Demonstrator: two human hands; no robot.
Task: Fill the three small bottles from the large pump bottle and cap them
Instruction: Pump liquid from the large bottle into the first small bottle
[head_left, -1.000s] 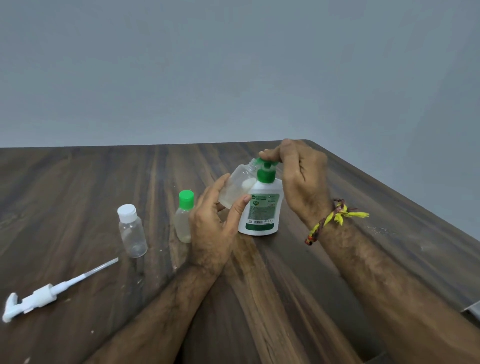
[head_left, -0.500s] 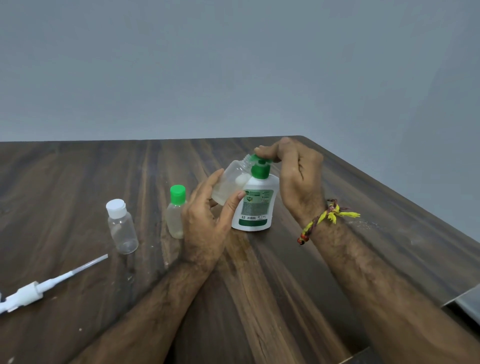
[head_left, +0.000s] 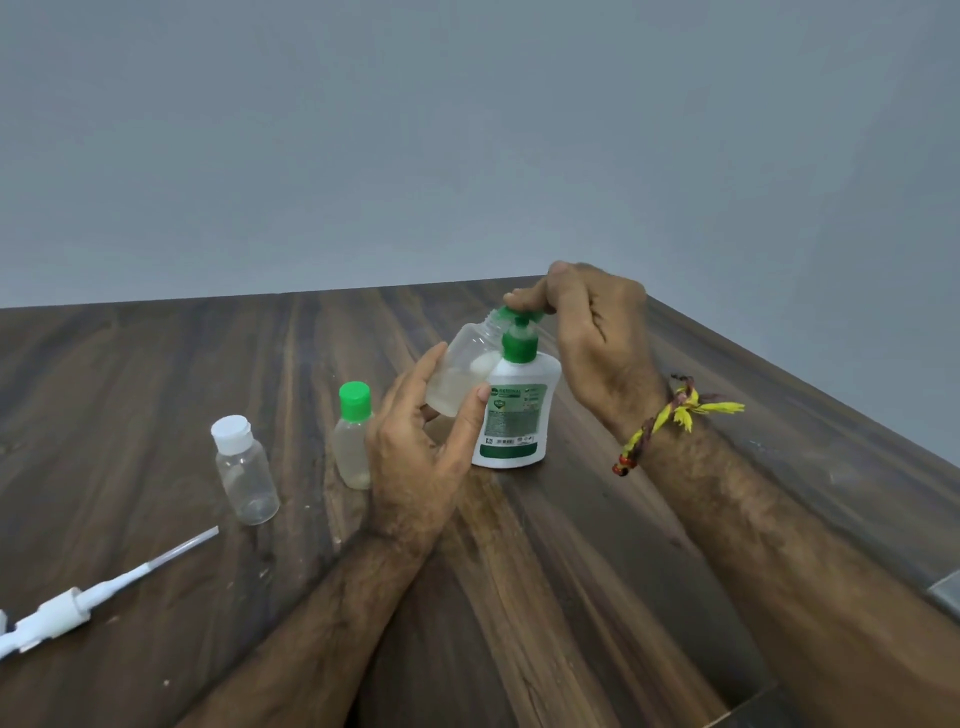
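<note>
Dark, streaky wood-grain table (head_left: 571, 571), glossy, against a plain grey-blue wall (head_left: 467, 130). Three small clear plastic bottles: one round, white-capped (head_left: 244, 475), standing far left; one with a green cap (head_left: 354, 434), upright just beside the left hand (head_left: 415, 457); one uncapped (head_left: 462, 374), tilted, gripped by that hand's curled fingers and thumb, neck up against the green nozzle. One large white pump bottle (head_left: 517, 415), green collar and label, upright mid-table. Right hand (head_left: 597, 338) curled over the pump head, pressing on it. One loose white pump with dip tube (head_left: 78, 608) lying at lower left. Braided yellow thread (head_left: 670, 415) round right wrist.
</note>
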